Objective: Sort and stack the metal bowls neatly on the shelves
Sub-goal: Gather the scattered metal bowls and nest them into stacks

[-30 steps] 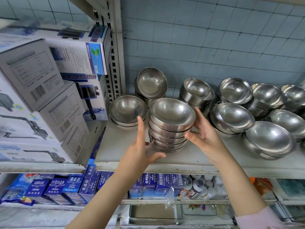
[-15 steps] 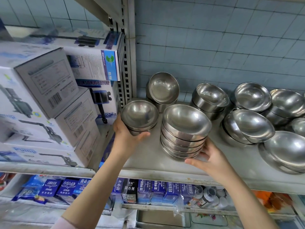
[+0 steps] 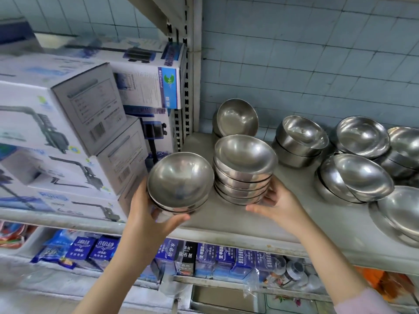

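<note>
A small stack of bowls (image 3: 179,182) is held in the left hand (image 3: 147,218), with the thumb curled under its near side and the fingers wrapped behind its left edge; the grip is closed on it. It appears to be lifted at the front left end of the shelf (image 3: 226,223), though contact with the shelf cannot be told. Just beside it, to the right, a taller stack (image 3: 243,168) of nested bowls stands on the shelf, tilted slightly. Its lower right side is touched by the fingers of the right hand (image 3: 278,202), which is spread open against it rather than closed around it.

Behind the taller stack, a tilted bowl (image 3: 235,117) is propped against the tiled wall (image 3: 317,53). Further right on the shelf, more bowls are seen in loose piles: a pair (image 3: 300,139) near the wall, a leaning group (image 3: 353,177), and others (image 3: 365,137) toward the right edge.

To the left of the upright post (image 3: 192,64), white boxes (image 3: 68,123) are stacked on a neighbouring shelf. On the shelf below, blue packets (image 3: 104,248) are lined up.
</note>
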### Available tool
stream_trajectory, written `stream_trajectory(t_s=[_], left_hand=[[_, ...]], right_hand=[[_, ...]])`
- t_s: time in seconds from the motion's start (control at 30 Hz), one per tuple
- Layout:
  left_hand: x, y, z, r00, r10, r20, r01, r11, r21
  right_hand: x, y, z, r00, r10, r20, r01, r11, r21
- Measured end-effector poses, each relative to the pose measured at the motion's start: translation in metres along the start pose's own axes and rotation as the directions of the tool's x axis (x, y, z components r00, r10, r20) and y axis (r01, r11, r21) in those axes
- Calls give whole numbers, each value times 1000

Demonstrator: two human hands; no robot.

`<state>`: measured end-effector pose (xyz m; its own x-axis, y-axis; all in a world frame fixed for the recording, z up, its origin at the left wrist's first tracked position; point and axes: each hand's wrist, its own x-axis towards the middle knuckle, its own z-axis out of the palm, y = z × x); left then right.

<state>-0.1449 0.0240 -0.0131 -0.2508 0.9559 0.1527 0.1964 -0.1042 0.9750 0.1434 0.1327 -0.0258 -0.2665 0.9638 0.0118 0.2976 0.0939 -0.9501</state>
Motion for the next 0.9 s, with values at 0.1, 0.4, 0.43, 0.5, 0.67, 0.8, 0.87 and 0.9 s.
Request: stream_trajectory(t_s=[0.1,0.4,0.43,0.5,0.67,0.8,0.87,0.9], left_hand=[[-17,8,-5,1000,-12,26,13,999,-43],[-46,12,-16,996,-41,78,43,999,-19],[-50,14,-14,994,-43,98,45,999,-19],[-57,17,-4,987,-41,153,44,999,-17],[-51,22,55,949,-2,316,8,1000,-18],[-28,23,115,915,20,402,-25,1000,7],[-16,21,141,905,22,425,-38,999,29],[-11,21,153,899,9,437,-31,999,44]], right_hand=[[18,-6,16,998,-43,37,42,999,15],[34,-20,21,962,-16,273,15,1000,3],[29,-22,15,954,20,300,-19,1000,-6],[12,-27,-3,957,79,280,-72,997,-36],[-49,-46,-62,937,52,346,-51,999,-11],[-68,-44,-89,939,38,343,-30,999,-28],[-68,-36,-97,961,58,271,-30,994,-106],[-67,-32,-101,973,69,222,-39,989,-140]])
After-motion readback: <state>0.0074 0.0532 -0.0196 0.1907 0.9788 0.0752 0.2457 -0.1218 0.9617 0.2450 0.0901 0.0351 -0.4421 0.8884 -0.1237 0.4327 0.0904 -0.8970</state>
